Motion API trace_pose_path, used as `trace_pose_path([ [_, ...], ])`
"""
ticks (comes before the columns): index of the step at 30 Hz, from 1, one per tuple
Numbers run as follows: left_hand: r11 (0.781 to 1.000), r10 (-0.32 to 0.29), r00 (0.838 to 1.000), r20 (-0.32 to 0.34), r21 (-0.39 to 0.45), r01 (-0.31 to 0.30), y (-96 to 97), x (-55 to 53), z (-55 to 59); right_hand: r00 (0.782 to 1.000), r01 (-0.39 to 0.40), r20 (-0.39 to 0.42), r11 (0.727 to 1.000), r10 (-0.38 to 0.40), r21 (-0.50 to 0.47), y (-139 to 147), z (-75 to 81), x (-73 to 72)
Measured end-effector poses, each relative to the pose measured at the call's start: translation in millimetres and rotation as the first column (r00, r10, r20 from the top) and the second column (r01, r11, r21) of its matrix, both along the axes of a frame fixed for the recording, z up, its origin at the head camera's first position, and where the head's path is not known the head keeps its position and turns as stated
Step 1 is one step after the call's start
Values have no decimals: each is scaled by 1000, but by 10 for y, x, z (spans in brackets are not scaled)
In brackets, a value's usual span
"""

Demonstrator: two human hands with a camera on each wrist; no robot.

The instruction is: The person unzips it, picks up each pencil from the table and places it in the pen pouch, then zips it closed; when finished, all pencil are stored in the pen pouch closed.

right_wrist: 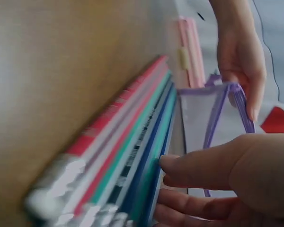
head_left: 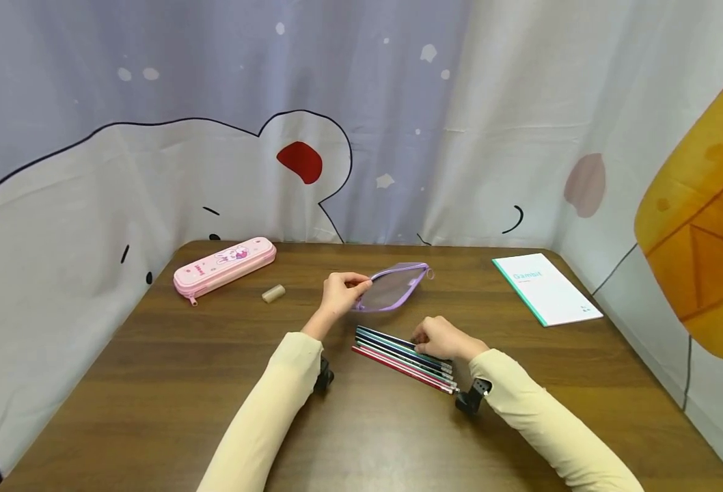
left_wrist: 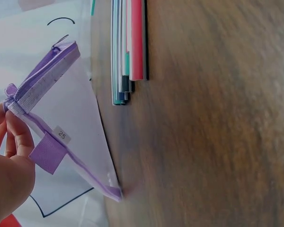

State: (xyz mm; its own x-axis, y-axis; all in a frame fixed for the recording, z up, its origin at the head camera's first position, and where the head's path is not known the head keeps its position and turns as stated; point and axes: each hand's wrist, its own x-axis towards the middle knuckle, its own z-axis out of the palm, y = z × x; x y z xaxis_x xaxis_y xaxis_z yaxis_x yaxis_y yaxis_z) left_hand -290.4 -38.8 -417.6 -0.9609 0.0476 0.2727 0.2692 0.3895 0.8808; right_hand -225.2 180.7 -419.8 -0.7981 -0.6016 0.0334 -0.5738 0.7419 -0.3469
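My left hand (head_left: pixel 339 295) pinches one corner of a see-through zip pouch (head_left: pixel 392 290) with purple edging, a small purple tab and a sticker reading 25. The pouch stands tilted above the table, its zip side gaping in the right wrist view. Nearer me lies a row of several pencils (head_left: pixel 398 362), side by side in red, pink, green and dark blue, with metal-capped ends to the right. My right hand (head_left: pixel 444 338) is at their far side, its thumb and fingertips touching the outermost blue pencil (right_wrist: pixel 157 187). Whether it pinches that pencil is unclear.
A pink pencil case (head_left: pixel 225 265) lies at the back left of the wooden table (head_left: pixel 201 383). Beside it is a small beige cylindrical piece (head_left: pixel 273 294). A white booklet (head_left: pixel 546 288) with a green spine lies at the back right. A printed curtain (head_left: pixel 398 123) hangs behind.
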Motion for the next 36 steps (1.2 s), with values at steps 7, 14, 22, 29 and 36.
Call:
trace_pose_path([
  [7,1000,4,1000,4,5,-4,-42,-4,-21,996,-2,-92,1000,2,1,-18,-57,136],
  [14,1000,8,1000,15,8,-8,-59,-2,-22,998,17,-62,1000,-18,-10,-21,-62,115],
  [22,999,33,999,-8,6,-33,-51,3,5,997,79,-4,994,-79,-74,72,-17,74],
  [29,997,76,996,-41,24,-75,-64,-19,27,966,248,123,950,-227,-191,250,120,96],
  [36,996,87,994,-60,-27,-89,-75,-47,25,895,422,312,830,-318,-365,306,192,99],
])
